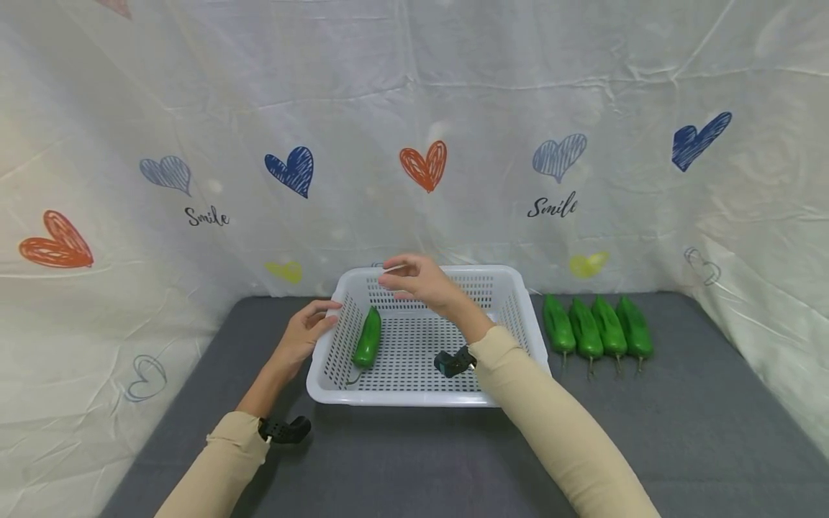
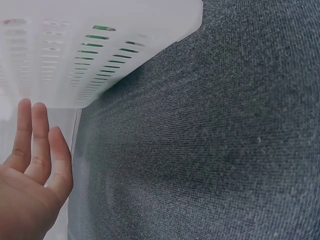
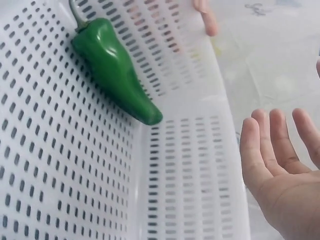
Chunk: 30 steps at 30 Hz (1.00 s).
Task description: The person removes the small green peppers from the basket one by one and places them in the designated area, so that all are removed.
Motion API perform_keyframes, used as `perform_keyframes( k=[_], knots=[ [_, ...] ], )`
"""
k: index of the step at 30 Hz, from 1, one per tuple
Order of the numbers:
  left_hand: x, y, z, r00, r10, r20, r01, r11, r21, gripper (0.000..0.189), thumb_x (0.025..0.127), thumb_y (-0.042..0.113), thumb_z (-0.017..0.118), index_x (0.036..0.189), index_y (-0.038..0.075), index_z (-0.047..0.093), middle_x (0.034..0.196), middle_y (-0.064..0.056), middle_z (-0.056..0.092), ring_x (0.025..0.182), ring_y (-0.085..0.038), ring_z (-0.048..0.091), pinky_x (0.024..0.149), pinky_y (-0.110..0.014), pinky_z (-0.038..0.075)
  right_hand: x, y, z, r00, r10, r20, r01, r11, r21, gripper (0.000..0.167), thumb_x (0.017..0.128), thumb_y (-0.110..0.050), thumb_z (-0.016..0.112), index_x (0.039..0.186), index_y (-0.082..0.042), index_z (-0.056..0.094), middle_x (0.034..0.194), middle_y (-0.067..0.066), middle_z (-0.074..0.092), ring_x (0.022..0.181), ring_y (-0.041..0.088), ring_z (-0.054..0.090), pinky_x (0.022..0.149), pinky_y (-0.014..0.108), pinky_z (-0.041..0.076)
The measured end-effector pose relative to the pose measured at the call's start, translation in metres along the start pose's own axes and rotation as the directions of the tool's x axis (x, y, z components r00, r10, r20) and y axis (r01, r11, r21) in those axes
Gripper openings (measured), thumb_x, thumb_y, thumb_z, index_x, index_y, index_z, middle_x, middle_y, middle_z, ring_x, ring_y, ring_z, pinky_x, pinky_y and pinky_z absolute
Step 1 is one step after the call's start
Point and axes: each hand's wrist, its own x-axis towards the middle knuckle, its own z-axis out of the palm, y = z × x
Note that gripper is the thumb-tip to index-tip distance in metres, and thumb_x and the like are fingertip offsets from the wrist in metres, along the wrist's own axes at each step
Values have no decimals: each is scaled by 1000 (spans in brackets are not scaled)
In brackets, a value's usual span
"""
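the white basket (image 1: pixel 518 327) sits on the grey table (image 1: pixel 680 432), and everything is placed against it. one green pepper (image 1: pixel 368 338) lies inside, along its left wall, stem toward the person. the left hand (image 1: pixel 303 334) rests at the outside of that left wall near the rim, fingers (image 2: pixel 35 135) relaxed and held close together, holding nothing; it seems placed there to steady the basket. the right hand (image 1: pixel 421 280) hovers above the basket's far half, palm open, fingers (image 3: pixel 272 145) loosely spread and empty. four more peppers (image 1: pixel 596 327) lie in a neat row just right of the basket, stems toward the person, within easy reach of the right hand.

the right wrist view shows the pepper (image 3: pixel 115 67) resting flat on the perforated floor beside a wall, which the head view leaves unclear. the left wrist view shows the pepper only as green glimpsed through the basket's slots.
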Motion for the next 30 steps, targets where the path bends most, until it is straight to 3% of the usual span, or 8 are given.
perform_keyframes(
  k=[3,10,25,30],
  knots=[
    [0,0,-1,1000,-6,-1,6,1000,1,40,105,21,60,140,3,54,131,-27,56,100,-25,64,74,-34,56,6,6,8,999,24,21,-23,999,-28,51,98,-16,71,141,5,52,126,16,63,125,40,54,100,52,45],
    [0,0,0,1000,-16,8,16,1000,-2,41,105,23,60,140,3,53,133,-27,55,102,-27,64,75,-34,56,15,17,20,999,53,4,-52,987,-152,53,95,-24,76,138,2,58,127,12,62,113,23,62,95,44,51],
    [0,1,-1,1000,1,17,-1,1000,7,39,106,21,59,140,3,52,133,-28,55,101,-28,65,74,-35,57,23,49,17,994,107,3,-104,973,-208,54,92,-21,79,136,4,58,133,18,60,118,29,60,95,52,50],
    [0,0,-1,1000,-2,14,2,1000,7,39,106,21,59,140,4,53,133,-28,55,101,-27,65,75,-35,57,22,58,14,989,146,15,-137,952,-274,57,90,-21,82,138,-1,58,135,19,59,121,28,58,92,44,53]
  ],
)
